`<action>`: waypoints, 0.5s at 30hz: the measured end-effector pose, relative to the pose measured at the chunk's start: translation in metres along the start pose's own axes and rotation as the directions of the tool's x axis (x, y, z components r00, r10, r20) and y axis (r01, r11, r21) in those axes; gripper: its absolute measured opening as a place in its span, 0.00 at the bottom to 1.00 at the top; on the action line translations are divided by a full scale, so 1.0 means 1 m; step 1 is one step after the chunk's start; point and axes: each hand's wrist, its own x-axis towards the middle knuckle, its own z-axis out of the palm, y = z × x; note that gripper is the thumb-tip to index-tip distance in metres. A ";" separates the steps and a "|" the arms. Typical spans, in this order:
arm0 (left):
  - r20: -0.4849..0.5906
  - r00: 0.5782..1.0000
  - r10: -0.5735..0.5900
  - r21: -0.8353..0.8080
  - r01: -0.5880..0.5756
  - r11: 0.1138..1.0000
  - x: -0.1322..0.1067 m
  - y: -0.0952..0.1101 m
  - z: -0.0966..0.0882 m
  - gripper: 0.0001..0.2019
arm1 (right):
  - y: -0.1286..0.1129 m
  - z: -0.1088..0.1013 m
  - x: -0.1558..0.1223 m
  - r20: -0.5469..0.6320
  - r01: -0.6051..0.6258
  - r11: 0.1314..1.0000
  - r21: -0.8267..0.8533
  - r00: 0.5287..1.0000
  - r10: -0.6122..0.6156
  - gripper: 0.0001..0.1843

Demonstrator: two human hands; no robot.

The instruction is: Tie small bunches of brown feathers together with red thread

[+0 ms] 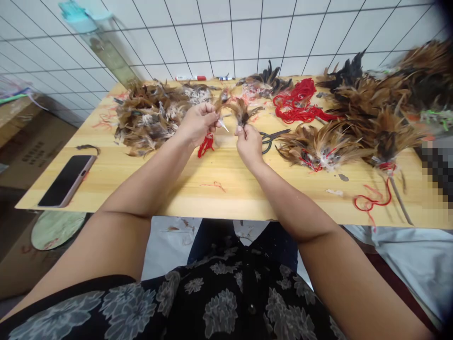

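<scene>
My left hand (198, 124) is closed in a pinch on a brown feather (224, 125), whose pale quill tip points down to the right. Just to its right, my right hand (249, 145) grips a small bunch of brown feathers (243, 113) by the base, tips fanning upward. The two hands are apart, above the wooden table (184, 189). Below my left fingers hangs or lies a short bit of red yarn (205, 145); which one I cannot tell. Dark-handled scissors (272, 139) lie right beside my right hand.
A heap of brown feathers (145, 115) covers the table's left. Red yarn (295, 101), tied feather bunches (325, 146) and a larger feather pile (371, 99) occupy the right. A phone (67, 180) lies near the front left edge; a tall bottle (109, 59) stands behind, near the tiled wall.
</scene>
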 end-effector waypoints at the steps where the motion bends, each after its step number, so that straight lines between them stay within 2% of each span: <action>1: -0.010 1.000 0.000 0.009 0.000 1.000 -0.006 -0.004 0.001 0.22 | 0.000 0.004 -0.002 0.006 0.017 1.000 0.024 1.000 -0.017 0.25; 5: -0.044 0.998 0.051 0.048 -0.049 0.998 -0.016 -0.018 0.006 0.22 | 0.008 0.016 -0.002 0.008 0.052 0.992 0.111 0.999 -0.054 0.24; 10: -0.051 0.977 0.205 0.029 -0.204 0.979 -0.006 -0.037 0.004 0.25 | 0.027 0.030 0.008 0.002 0.076 0.971 0.228 0.997 -0.078 0.19; 15: -0.005 0.977 0.213 0.062 -0.212 0.975 -0.005 -0.043 -0.002 0.26 | 0.038 0.036 0.013 -0.016 0.073 0.965 0.251 0.997 -0.072 0.18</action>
